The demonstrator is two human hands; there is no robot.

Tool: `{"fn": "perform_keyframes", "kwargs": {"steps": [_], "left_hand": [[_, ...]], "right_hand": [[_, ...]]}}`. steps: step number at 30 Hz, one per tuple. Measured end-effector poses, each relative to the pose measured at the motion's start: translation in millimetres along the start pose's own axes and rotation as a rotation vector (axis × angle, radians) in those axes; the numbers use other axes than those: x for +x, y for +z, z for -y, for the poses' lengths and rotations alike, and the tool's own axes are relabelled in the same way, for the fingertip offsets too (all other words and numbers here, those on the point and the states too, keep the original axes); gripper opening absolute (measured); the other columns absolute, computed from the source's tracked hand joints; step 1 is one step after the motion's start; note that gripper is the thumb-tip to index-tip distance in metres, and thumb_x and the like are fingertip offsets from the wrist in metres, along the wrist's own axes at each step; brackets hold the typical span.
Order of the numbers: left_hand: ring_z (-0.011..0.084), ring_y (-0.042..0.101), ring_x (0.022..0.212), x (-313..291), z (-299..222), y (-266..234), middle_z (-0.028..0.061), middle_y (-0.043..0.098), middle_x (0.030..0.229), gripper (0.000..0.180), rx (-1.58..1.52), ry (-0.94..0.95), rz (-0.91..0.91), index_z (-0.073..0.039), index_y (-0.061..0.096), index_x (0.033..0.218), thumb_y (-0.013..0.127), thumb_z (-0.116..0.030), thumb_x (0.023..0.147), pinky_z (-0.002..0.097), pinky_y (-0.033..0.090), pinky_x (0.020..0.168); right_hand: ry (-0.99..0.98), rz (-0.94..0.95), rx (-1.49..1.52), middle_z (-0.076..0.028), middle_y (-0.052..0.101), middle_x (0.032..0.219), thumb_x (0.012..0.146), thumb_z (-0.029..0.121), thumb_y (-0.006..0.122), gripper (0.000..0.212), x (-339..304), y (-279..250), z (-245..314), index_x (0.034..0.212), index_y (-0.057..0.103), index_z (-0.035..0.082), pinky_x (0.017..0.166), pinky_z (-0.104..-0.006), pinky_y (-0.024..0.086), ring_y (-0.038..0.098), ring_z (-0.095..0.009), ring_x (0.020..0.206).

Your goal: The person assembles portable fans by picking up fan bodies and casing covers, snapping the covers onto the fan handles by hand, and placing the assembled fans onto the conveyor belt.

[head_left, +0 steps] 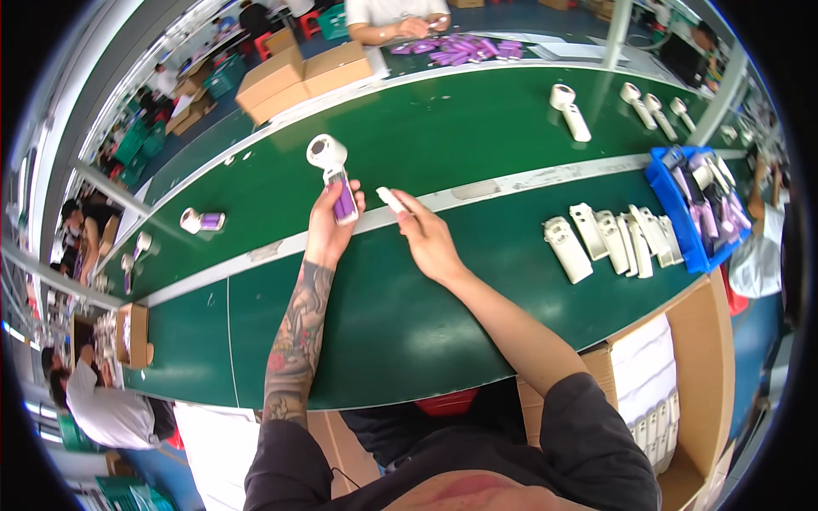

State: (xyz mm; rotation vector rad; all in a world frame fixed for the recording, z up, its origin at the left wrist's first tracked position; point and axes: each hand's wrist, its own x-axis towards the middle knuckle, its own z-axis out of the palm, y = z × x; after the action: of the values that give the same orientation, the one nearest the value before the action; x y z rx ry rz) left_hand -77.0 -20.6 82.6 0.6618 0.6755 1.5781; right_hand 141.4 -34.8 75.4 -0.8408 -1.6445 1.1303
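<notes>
My left hand [333,223] is closed around the handle of a white device [326,152] with a round head and a dark centre. A purple block [344,204] shows in its open handle. Just to the right, my right hand [426,238] pinches a small white piece [391,200], whose other end is hidden by the fingers. The two things are apart, held above the white strip along the middle of the green table. On the right of the table lie several cream handle shells [605,238], side by side.
A blue bin [682,213] at the right holds purple and white parts. White devices [573,113] lie on the far green belt [460,115], right and left. Cardboard boxes [298,77] stand beyond it. Across, a person handles something by a pile of purple parts [464,49].
</notes>
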Motion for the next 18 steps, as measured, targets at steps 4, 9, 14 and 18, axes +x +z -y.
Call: {"fn": "perform_keyframes", "kwargs": {"steps": [4,9,14,18], "left_hand": [[0.0216,0.063,0.088,-16,11,33,0.0148,0.064,0.11,0.034,0.096,-0.031,0.09,-0.001,0.05,0.133,0.05,-0.022,0.107,0.034,0.055,0.08],[0.0173,0.062,0.101,-20,29,41,0.0123,0.063,0.118,0.036,0.158,-0.038,0.054,-0.003,0.05,0.138,0.046,-0.023,0.109,0.0315,0.052,0.088],[0.0161,0.06,0.112,-30,37,57,0.0113,0.061,0.128,0.041,0.323,0.053,-0.091,-0.001,0.048,0.143,0.045,-0.025,0.11,0.0288,0.047,0.096],[0.0157,0.059,0.115,-36,38,64,0.0116,0.06,0.133,0.044,0.346,0.085,-0.114,-0.001,0.045,0.147,0.045,-0.027,0.111,0.028,0.046,0.098]], "right_hand": [[0.102,0.001,-0.036,-0.015,0.063,0.119,0.1,0.019,0.05,0.042,5,-9,8,0.14,0.052,0.006,0.09,-0.0374,0.049,0.062,-0.03,0.102],[-0.125,-0.082,-0.175,-0.015,0.059,0.129,0.093,0.009,0.055,0.047,8,5,-11,0.139,0.05,0.01,0.092,-0.0406,0.051,0.064,-0.033,0.103],[-0.226,-0.101,-0.241,-0.013,0.058,0.13,0.09,0.006,0.06,0.05,11,6,-11,0.138,0.05,0.012,0.089,-0.0375,0.052,0.065,-0.032,0.1],[-0.179,-0.06,-0.219,-0.012,0.058,0.132,0.089,0.007,0.064,0.053,9,5,-3,0.139,0.049,0.013,0.088,-0.037,0.054,0.066,-0.032,0.103]]}}
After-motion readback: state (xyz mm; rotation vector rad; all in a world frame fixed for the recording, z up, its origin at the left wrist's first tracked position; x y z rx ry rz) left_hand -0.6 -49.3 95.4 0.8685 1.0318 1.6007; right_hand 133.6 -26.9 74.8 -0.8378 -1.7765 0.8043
